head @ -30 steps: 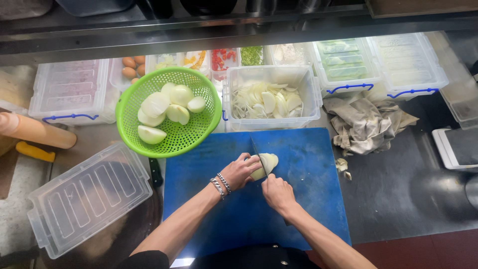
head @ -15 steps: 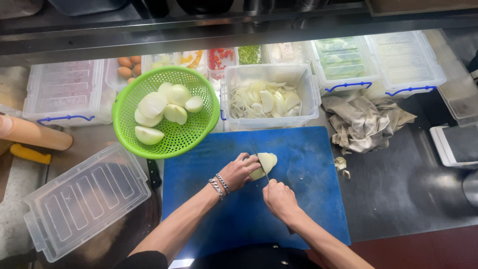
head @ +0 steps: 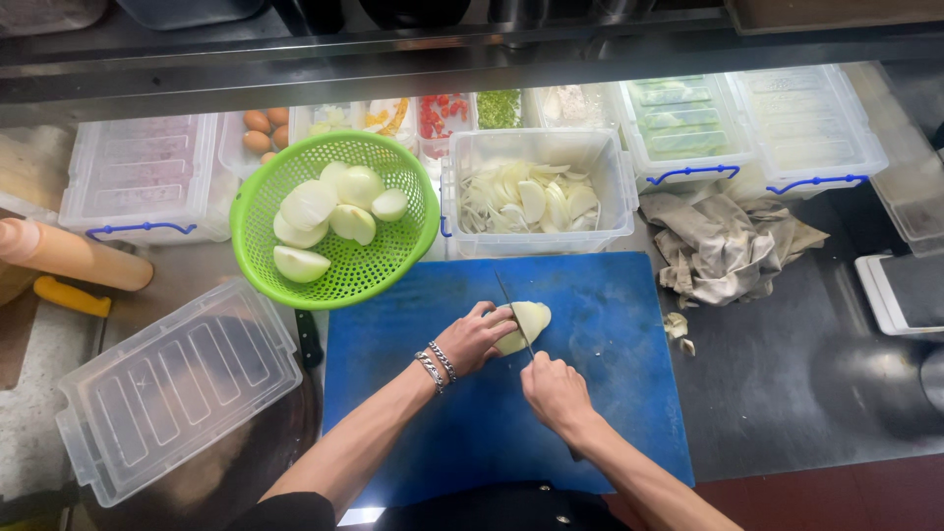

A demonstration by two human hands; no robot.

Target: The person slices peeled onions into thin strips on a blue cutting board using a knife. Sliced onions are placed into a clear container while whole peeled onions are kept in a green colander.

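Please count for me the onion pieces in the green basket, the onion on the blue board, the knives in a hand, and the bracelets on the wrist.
Onion pieces in the green basket: 6
Onion on the blue board, steadied by the left hand: 1
Knife in the right hand: 1
Bracelets: 2
Total: 10

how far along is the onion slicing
Done: a clear tub behind the blue board holds sliced onion. In hand: left hand steadies an onion half, right hand works the knife. Left: several peeled onions in the green colander.
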